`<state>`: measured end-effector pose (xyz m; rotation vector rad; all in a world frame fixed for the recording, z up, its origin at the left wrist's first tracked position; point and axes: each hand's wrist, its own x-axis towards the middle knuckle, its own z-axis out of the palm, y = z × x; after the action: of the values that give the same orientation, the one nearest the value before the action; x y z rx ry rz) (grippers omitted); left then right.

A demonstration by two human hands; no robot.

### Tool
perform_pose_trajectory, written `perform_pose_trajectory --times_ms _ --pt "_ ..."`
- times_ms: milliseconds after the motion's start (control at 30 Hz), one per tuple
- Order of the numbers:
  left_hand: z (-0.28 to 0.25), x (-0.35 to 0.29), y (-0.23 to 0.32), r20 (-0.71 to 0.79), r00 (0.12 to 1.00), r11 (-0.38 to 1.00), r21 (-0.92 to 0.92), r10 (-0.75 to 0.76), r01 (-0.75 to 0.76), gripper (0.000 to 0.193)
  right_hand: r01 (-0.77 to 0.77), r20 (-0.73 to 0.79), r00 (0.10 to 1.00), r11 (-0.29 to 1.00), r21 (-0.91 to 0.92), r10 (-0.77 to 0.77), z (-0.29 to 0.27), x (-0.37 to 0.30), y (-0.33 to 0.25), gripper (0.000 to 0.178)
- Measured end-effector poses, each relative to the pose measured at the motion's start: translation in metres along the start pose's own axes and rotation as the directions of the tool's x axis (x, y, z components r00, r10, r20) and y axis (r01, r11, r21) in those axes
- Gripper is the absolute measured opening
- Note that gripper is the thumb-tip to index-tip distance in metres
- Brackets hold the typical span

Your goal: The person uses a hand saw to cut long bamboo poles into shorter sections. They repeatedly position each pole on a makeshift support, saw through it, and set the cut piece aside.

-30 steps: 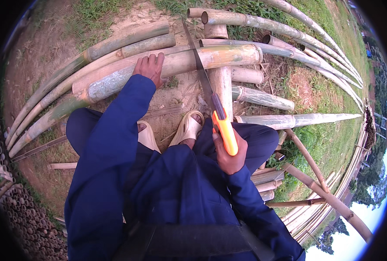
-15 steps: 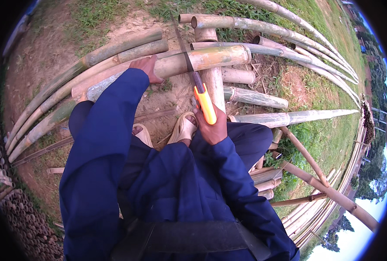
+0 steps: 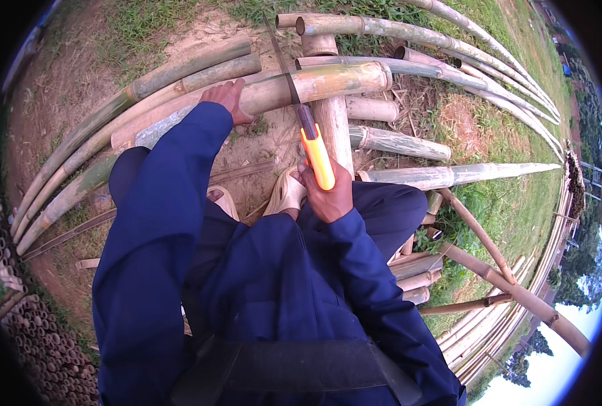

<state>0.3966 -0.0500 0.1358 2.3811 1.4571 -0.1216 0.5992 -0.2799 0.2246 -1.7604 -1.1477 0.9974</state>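
Note:
A thick bamboo pole (image 3: pixel 268 93) lies left to right before me, resting on another bamboo log (image 3: pixel 333 125) that runs away from me. My left hand (image 3: pixel 227 101) is wrapped over the pole, left of the saw. In my right hand (image 3: pixel 331 193) is the orange and yellow handle of a hand saw (image 3: pixel 319 158), its fingers closed round it. The dark blade crosses the pole, with its tip beyond the far side over the soil. Whether the blade sits in a cut, I cannot tell.
Several long bamboo poles (image 3: pixel 396 32) lie at the far right, and more (image 3: pixel 172 73) at the left. Short bamboo pieces (image 3: pixel 409 143) rest on the ground beside the log. A bamboo frame (image 3: pixel 511 287) stands at the right. Stacked bamboo tubes (image 3: pixel 44 345) fill the lower left.
The saw has shifted very slightly along its stroke while staying across the pole. My left hand keeps its grip in the same place; the view has moved a little.

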Motion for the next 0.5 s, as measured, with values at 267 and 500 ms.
perform_pose_trajectory --times_ms 267,500 --pt "0.004 -0.005 0.002 -0.013 1.0 1.0 0.025 -0.001 0.001 0.09 0.054 -0.012 0.998 0.995 -0.084 -0.055 -0.049 -0.09 -0.03 0.031" --pt "0.002 -0.007 -0.005 -0.033 0.999 0.999 0.031 -0.013 0.014 0.09 0.019 0.004 1.0 1.0 -0.007 -0.019 -0.002 -0.001 -0.011 0.017"
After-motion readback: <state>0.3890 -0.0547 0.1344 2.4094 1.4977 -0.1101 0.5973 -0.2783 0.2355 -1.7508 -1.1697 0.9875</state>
